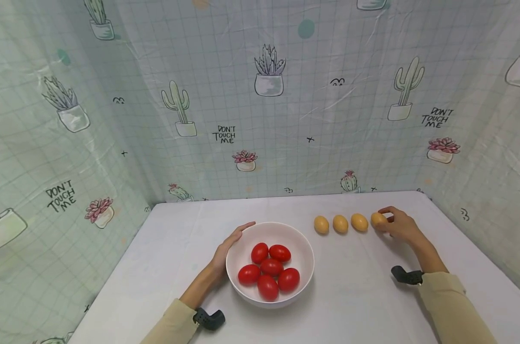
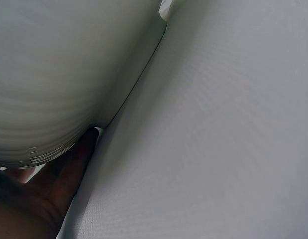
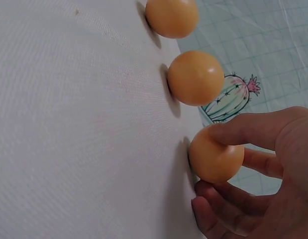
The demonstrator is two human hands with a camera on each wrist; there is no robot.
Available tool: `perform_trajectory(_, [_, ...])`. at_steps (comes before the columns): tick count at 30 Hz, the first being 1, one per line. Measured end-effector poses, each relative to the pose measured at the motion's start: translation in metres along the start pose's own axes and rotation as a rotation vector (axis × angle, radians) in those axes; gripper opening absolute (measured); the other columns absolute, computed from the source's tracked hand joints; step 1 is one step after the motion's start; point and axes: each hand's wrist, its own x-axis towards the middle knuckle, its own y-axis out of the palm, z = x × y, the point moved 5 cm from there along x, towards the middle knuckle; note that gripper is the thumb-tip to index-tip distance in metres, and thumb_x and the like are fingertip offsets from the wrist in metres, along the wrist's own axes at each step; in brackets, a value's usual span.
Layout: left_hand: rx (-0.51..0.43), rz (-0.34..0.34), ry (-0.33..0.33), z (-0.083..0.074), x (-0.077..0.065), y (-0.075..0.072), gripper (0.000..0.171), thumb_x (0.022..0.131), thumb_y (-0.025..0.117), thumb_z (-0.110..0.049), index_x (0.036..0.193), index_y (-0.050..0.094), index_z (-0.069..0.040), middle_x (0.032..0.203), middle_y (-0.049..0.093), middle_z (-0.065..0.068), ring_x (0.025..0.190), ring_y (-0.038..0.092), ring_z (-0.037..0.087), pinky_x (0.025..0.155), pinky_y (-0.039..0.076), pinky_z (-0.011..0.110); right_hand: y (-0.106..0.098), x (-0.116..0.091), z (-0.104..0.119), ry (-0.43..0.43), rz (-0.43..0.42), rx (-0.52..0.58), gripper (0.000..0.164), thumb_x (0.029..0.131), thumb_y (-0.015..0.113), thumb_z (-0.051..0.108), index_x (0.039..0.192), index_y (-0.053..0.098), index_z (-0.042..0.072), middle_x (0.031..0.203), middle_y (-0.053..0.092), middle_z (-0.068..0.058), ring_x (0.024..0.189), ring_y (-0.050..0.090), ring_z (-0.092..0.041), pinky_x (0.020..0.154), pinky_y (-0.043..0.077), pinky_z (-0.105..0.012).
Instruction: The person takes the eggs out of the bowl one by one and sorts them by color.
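At the back right of the table, my right hand [image 1: 400,225] pinches a yellow egg [image 1: 378,220] at the right end of a row. In the right wrist view, the thumb lies on one side of this egg and fingers on the other, close to the table surface. Three more yellow eggs [image 1: 340,224] line up to its left. A white bowl [image 1: 302,248] stands near the middle with several red eggs [image 1: 271,267] inside. My left hand [image 1: 223,251] rests against the bowl's left side, fingers extended along it; the left wrist view shows it low by the bowl's ribbed outer wall.
The white table [image 1: 350,306] runs back to a hanging cloth [image 1: 311,105] printed with cactus pots, which also encloses both sides. Each wrist carries a black strap-on device [image 1: 209,319], and both sleeves are beige.
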Motion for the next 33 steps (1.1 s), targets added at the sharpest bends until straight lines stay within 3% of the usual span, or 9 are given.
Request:
perform_trajectory(24, [0.01,-0.003,-0.002,-0.0015,0.0013,-0.0009,0.052,0.112,0.019,-0.041,0.16,0.034,-0.03,0.163,0.041,0.005,0.147,0.045,0.03,0.109,0.051,0.026,-0.002,0.0023,0.0027,0.031,0.039,-0.02,0.07,0.097,0.066,0.031,0.148,0.038,-0.008,0.134,0.048,-0.042,0.103,0.062,-0.043,0.078,0.058,-0.039])
perform_trajectory(33, [0.011,0.001,0.009,0.0001,0.0002,0.0006,0.054,0.112,0.016,-0.041,0.162,0.031,-0.026,0.164,0.04,0.007,0.149,0.043,0.031,0.111,0.049,0.024,0.0022,0.0039,-0.0011,0.045,0.045,-0.002,0.073,0.097,0.066,0.032,0.151,0.035,-0.007,0.136,0.046,-0.041,0.109,0.06,-0.046,0.082,0.06,-0.041])
